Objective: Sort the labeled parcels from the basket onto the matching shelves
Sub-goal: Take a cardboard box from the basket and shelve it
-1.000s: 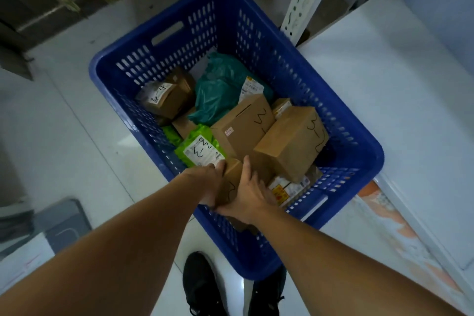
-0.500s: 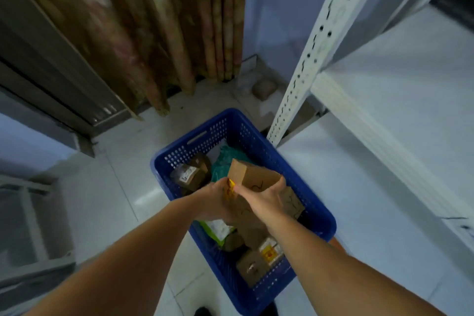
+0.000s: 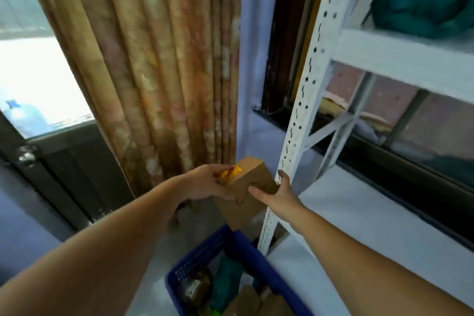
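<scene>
1. A brown cardboard parcel [image 3: 250, 181] is held in the air between both hands, above the far end of the blue basket [image 3: 238, 241] and just left of the white perforated shelf upright [image 3: 302, 120]. A yellow-orange sticker [image 3: 230, 172] sits on its upper left face; a dark marking on the side face is too blurred to read.
2. The left hand [image 3: 205, 182] grips the parcel's left side, fingers curled round the edge by the sticker.
3. The right hand [image 3: 278, 194] holds the parcel's right lower side, thumb across the near face and fingers wrapped behind, close against the upright.
4. The basket stands on the floor below, holding more parcels: brown boxes [image 3: 252, 301] and a teal bag [image 3: 227, 282], among others.
5. To the right, the lower shelf [image 3: 372, 226] of the white rack is a pale flat board; the upper shelf [image 3: 400, 56] carries a dark teal bag [image 3: 425, 0].
6. Behind hang a tan patterned curtain [image 3: 159, 59], with a bright window [image 3: 33, 64] at left.
</scene>
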Motion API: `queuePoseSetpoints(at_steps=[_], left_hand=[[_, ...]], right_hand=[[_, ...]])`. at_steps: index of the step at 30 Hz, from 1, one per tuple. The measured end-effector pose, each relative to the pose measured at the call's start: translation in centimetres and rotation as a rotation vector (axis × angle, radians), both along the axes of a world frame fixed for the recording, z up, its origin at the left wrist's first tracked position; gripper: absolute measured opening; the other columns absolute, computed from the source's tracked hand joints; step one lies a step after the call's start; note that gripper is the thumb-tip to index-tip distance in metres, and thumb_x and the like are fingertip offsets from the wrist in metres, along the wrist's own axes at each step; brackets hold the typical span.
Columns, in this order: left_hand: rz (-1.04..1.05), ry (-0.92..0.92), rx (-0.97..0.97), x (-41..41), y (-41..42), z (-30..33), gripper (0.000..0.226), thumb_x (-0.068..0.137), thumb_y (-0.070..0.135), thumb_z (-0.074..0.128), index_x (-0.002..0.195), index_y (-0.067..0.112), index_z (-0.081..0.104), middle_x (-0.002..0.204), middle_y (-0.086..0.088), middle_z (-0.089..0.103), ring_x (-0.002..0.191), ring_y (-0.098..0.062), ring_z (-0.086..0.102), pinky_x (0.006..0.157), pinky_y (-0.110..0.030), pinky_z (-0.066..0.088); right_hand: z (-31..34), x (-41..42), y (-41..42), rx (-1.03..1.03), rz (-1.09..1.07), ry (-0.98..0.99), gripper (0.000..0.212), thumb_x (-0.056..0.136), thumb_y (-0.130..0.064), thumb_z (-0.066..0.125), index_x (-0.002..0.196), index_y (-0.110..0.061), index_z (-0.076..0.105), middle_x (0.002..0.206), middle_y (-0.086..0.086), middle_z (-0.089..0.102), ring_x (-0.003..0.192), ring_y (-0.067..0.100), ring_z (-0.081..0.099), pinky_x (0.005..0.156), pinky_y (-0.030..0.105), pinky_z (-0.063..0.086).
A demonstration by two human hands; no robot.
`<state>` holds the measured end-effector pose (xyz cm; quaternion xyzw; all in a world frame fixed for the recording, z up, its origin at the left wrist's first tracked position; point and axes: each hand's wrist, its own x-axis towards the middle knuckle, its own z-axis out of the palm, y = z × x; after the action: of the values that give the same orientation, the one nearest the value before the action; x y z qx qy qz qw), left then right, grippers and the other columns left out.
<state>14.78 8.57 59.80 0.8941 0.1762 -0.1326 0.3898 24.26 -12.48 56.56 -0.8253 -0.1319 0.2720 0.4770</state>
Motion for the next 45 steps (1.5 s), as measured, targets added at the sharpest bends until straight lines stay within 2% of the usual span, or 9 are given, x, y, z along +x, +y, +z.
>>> queuePoseSetpoints(at_steps=[3, 10, 12, 14, 18, 22, 33, 40, 45], left_hand=[[-0.076, -0.089, 0.071, 0.0, -0.4, 8.7, 0.062, 0.075, 0.029, 0.086, 0.129, 0.045, 0.061, 0.110, 0.023, 0.066, 0.104, -0.003, 0.062, 0.085, -0.015, 0.047], [-0.019, -0.391, 0.054, 0.0, -6.0, 21.8, 0.087, 0.075, 0.028, 0.089, 0.150, 0.027, 0.044, 0.146, 0.005, 0.051, 0.118, -0.012, 0.056, 0.088, -0.018, 0.046], [0.058, -0.491, -0.017, -0.1, -8.8, 23.7, 0.098, 0.073, 0.039, 0.088, 0.154, 0.023, 0.035, 0.145, 0.004, 0.048, 0.122, -0.015, 0.054, 0.091, -0.023, 0.046], [0.118, -0.531, -0.057, -0.2, -12.0, 24.7, 0.090, 0.073, 0.059, 0.081, 0.146, 0.022, 0.042, 0.125, 0.004, 0.058, 0.105, -0.014, 0.059, 0.080, -0.025, 0.050], [0.037, -0.488, 0.073, -0.6, -18.6, 26.2, 0.092, 0.072, 0.093, 0.038, 0.121, 0.017, 0.058, 0.103, -0.002, 0.065, 0.087, -0.021, 0.065, 0.074, -0.038, 0.056], [-0.057, -0.535, 0.041, -0.7, -26.0, 27.5, 0.093, 0.085, 0.084, 0.029, 0.135, 0.010, 0.055, 0.126, -0.013, 0.062, 0.108, -0.030, 0.061, 0.091, -0.037, 0.049], [-0.414, -0.661, -0.010, -6.0, -44.0, 30.8, 0.079, 0.090, 0.080, 0.028, 0.129, 0.018, 0.058, 0.116, -0.003, 0.062, 0.101, -0.022, 0.058, 0.095, -0.041, 0.048], [-0.551, -0.634, -0.056, -13.0, -53.1, 30.7, 0.067, 0.095, 0.073, 0.028, 0.126, 0.020, 0.053, 0.115, 0.000, 0.058, 0.098, -0.018, 0.054, 0.084, -0.034, 0.042], [-0.718, -0.552, -0.158, -16.9, -57.5, 28.6, 0.059, 0.096, 0.067, 0.044, 0.135, 0.024, 0.052, 0.124, 0.007, 0.059, 0.112, -0.015, 0.055, 0.095, -0.032, 0.044]], right_hand=[[7.5, 0.2, -1.6, -0.039, 0.126, -0.109, 0.094, 0.057, -0.063, 0.090, 0.137, -0.033, 0.050, 0.134, -0.004, 0.059, 0.114, 0.015, 0.061, 0.098, 0.037, 0.055], [20.3, -3.0, -7.2, 0.181, 0.002, -0.138, 0.052, 0.076, -0.028, 0.089, 0.116, -0.035, 0.057, 0.115, -0.009, 0.069, 0.101, 0.006, 0.064, 0.085, 0.025, 0.055], [22.3, -3.8, -9.4, 0.200, -0.111, -0.175, 0.060, 0.073, -0.037, 0.090, 0.124, -0.028, 0.059, 0.120, -0.006, 0.069, 0.105, 0.010, 0.065, 0.092, 0.030, 0.055], [24.4, -4.9, -11.9, 0.229, -0.222, -0.251, 0.067, 0.071, -0.043, 0.090, 0.128, -0.026, 0.060, 0.123, -0.005, 0.069, 0.108, 0.013, 0.065, 0.099, 0.036, 0.054], [28.4, -7.4, -17.5, 0.195, -0.375, -0.386, 0.070, 0.068, -0.056, 0.086, 0.127, -0.029, 0.059, 0.118, -0.009, 0.065, 0.110, 0.017, 0.062, 0.097, 0.036, 0.052], [30.3, -9.4, -24.6, 0.110, -0.461, -0.502, 0.075, 0.067, -0.067, 0.079, 0.129, -0.029, 0.060, 0.124, -0.006, 0.067, 0.112, 0.018, 0.063, 0.099, 0.040, 0.053], [33.5, -21.1, -43.8, -0.134, -0.556, -0.557, 0.079, 0.086, -0.040, 0.078, 0.148, -0.026, 0.033, 0.135, -0.002, 0.056, 0.120, 0.016, 0.054, 0.082, 0.018, 0.046], [33.7, -30.2, -51.9, -0.153, -0.674, -0.543, 0.078, 0.090, -0.034, 0.076, 0.151, -0.025, 0.028, 0.124, -0.006, 0.054, 0.113, 0.011, 0.050, 0.095, 0.025, 0.043], [31.6, -35.1, -56.9, -0.196, -0.749, -0.491, 0.080, 0.087, -0.035, 0.079, 0.150, -0.022, 0.031, 0.130, -0.003, 0.057, 0.120, 0.015, 0.054, 0.103, 0.030, 0.047]])
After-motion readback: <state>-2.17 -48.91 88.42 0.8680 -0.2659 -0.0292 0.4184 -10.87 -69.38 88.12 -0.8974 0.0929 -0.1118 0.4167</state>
